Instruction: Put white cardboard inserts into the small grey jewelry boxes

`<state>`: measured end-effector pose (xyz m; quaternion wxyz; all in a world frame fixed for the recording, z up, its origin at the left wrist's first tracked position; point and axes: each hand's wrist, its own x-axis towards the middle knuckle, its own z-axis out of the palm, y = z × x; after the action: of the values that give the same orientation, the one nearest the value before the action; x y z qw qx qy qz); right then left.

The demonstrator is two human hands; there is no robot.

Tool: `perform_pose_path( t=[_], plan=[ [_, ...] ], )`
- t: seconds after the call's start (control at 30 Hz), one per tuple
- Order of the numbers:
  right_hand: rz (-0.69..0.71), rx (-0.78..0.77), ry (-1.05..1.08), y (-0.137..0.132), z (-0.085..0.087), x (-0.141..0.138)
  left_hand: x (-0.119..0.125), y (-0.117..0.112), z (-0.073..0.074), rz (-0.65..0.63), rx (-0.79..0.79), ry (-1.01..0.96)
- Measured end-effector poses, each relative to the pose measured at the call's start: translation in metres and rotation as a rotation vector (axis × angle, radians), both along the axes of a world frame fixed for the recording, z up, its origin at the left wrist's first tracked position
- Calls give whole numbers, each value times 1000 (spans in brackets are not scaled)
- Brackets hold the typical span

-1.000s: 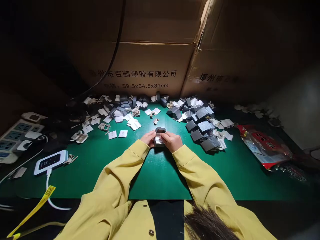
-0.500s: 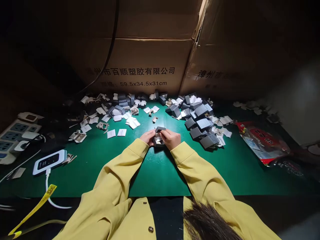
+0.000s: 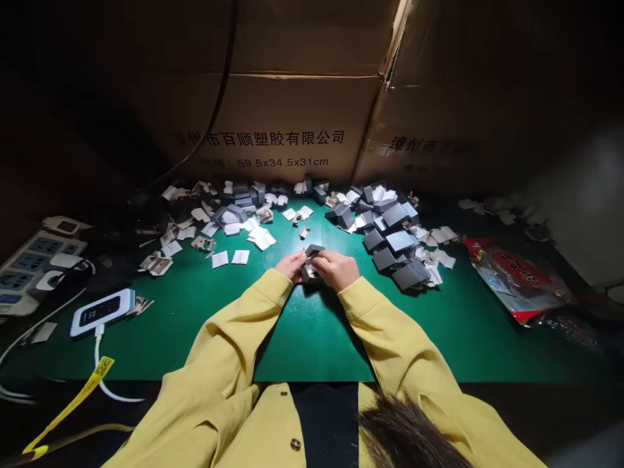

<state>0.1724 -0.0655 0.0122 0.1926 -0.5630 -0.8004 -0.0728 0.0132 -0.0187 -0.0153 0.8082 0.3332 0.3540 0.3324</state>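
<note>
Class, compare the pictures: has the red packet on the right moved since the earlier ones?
No: judged against the printed carton, the red packet lies in the same place on the green mat.

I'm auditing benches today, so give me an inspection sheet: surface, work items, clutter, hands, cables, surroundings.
Surface: smooth-looking green tabletop, light glaring on its middle.
Work items: small open dark-grey box in hand; heap of dark-grey boxes toward the right, others at back left.
Clutter: scattered folded white paper pieces; red-and-clear plastic bag at right; flat white rectangular device at left.
Hands: left hand holds the open box; right hand has fingers at its opening, exact grip unclear.
Cables: white cable plugged into the device; black cable hanging before the cartons.
Surroundings: brown cardboard cartons with black lettering behind; dim edges.
</note>
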Motion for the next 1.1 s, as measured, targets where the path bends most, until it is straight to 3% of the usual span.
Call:
perform_pose_path(
  t=[0.2, 0.47, 1.1],
  plan=[
    [-36, -141, 29, 0, 0, -2, 1, 0, 2, 6, -21, 67],
    [-74, -193, 106, -4, 2, -3, 1, -1, 5, 8, -31, 81],
    [-138, -88, 75, -3, -3, -3, 4, -2, 10, 9, -37, 120]
  ],
)
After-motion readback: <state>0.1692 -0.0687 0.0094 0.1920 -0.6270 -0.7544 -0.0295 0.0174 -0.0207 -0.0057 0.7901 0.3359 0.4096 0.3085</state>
